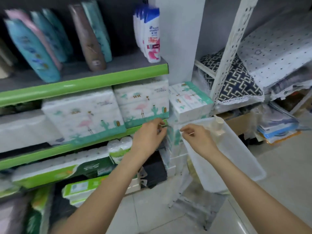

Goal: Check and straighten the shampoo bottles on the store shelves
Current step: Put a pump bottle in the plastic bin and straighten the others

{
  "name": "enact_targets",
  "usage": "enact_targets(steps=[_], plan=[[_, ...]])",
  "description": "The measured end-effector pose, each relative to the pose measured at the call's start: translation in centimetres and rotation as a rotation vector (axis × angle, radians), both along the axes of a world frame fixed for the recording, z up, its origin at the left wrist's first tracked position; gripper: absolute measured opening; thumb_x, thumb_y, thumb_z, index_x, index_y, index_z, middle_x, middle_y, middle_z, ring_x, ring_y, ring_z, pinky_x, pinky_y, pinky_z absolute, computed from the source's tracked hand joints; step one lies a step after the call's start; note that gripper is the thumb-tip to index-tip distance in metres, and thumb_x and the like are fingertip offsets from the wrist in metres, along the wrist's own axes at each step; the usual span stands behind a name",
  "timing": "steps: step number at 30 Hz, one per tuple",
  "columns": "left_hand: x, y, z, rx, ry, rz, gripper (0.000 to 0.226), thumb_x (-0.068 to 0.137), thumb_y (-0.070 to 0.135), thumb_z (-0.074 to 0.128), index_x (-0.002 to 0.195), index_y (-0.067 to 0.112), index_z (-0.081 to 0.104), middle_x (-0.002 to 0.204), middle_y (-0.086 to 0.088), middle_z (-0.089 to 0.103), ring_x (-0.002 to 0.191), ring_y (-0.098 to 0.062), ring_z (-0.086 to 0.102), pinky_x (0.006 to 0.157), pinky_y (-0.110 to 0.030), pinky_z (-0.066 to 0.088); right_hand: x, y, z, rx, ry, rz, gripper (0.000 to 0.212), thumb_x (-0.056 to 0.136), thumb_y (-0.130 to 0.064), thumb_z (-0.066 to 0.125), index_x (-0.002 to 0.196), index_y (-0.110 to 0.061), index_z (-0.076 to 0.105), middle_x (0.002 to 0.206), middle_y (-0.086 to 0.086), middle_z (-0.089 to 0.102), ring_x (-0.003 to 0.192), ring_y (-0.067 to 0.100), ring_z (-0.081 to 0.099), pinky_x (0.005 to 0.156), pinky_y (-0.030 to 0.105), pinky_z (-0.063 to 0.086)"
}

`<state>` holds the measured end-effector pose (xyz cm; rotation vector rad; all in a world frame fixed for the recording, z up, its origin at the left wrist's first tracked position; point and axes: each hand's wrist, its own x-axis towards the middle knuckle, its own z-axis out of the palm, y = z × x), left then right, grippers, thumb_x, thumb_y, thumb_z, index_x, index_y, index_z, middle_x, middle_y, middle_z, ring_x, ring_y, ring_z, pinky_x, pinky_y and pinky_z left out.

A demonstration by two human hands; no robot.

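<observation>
Shampoo bottles stand on the top green-edged shelf [84, 81]: a teal bottle [32, 49] and a brown bottle [87, 38] lean to the left, and white bottles with blue caps [151, 34] stand upright at the shelf's right end. Both hands are lower down, away from the bottles. My left hand [150, 134] has its fingers curled at the right end of the second shelf, beside a tissue pack; whether it pinches anything is unclear. My right hand [195, 135] pinches a thin small item, too blurred to name.
Flamingo-print tissue packs [141, 102] fill the second shelf, with paper rolls and green packs below. A clear plastic bin [236, 154] holding a pump bottle [217, 125] sits on a stool to the right. A white perforated rack post [231, 48] carries folded fabric. Tiled floor lies below.
</observation>
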<state>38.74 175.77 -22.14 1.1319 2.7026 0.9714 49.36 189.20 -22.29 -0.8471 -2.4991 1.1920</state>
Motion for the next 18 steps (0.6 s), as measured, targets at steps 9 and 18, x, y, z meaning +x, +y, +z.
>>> enact_targets(steps=[9,18], plan=[[-6.4,-19.3,6.1,0.101,0.143,0.455,0.025,0.093,0.038,0.051,0.11,0.022,0.058,0.098,0.008,0.066,0.086,-0.014,0.061,0.064,-0.028,0.045,-10.5,-15.4,6.9,0.109,0.165,0.35,0.013,0.091,-0.01,0.056,0.096,-0.014,0.068,0.094,0.0,0.066,0.087,0.014,0.061,0.072,0.019,0.043],[-18.2,-37.4,12.8,0.257,0.255,0.626,0.022,0.09,0.032,0.055,0.108,0.019,0.06,0.1,0.007,0.067,0.091,-0.017,0.062,0.07,-0.032,0.048,-24.1,-32.7,11.7,0.123,0.42,0.43,0.015,0.087,-0.005,0.058,0.087,-0.019,0.066,0.087,-0.001,0.067,0.078,0.012,0.06,0.072,0.022,0.046]])
